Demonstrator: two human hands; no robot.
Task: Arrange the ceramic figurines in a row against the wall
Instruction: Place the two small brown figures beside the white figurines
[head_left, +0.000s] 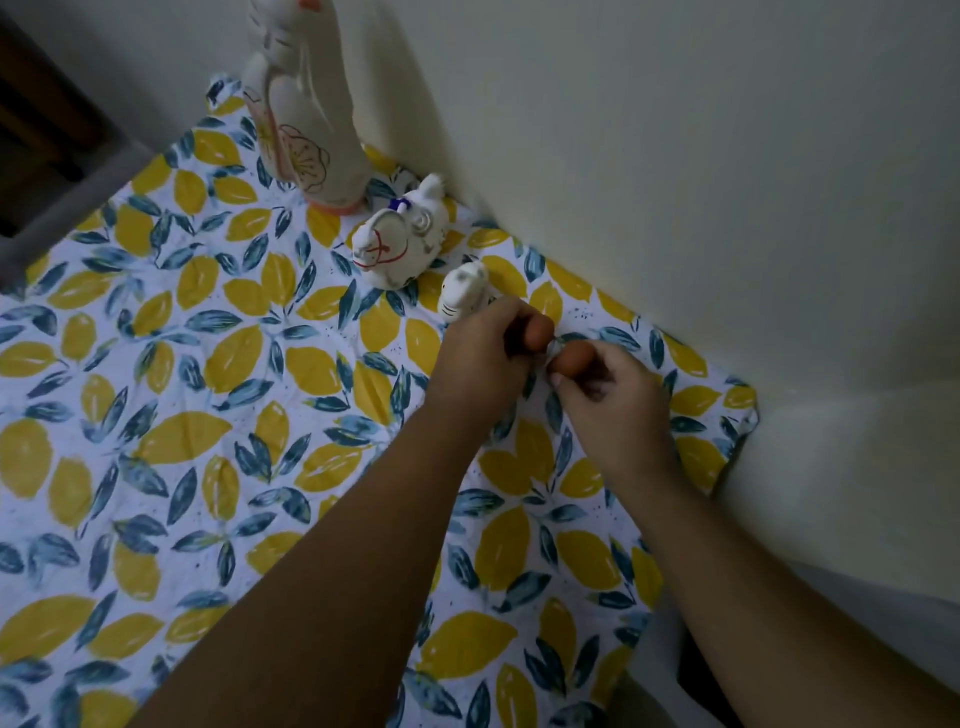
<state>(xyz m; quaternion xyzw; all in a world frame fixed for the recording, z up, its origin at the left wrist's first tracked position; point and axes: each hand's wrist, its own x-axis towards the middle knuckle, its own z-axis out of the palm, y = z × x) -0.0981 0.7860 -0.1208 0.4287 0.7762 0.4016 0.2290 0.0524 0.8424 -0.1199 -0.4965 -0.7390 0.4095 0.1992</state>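
Observation:
Three white ceramic figurines stand along the wall on a lemon-print cloth (218, 364): a tall one (306, 119) at the far end, a medium one with red lines (400, 234) beside it, then a small one (465, 291). Just right of the small one, my left hand (483, 364) pinches a small orange-brown rounded piece (540, 330). My right hand (608, 400) pinches a second orange-brown piece (577, 356) right beside it. Something thin and greenish shows between the two pieces; I cannot tell whether they are joined. My fingers hide their lower parts.
The pale wall (675, 156) runs diagonally along the cloth's far edge. A dark wooden frame (47, 156) sits at the upper left. The cloth ends at a corner (748, 410) to the right of my hands, with a pale surface beyond it.

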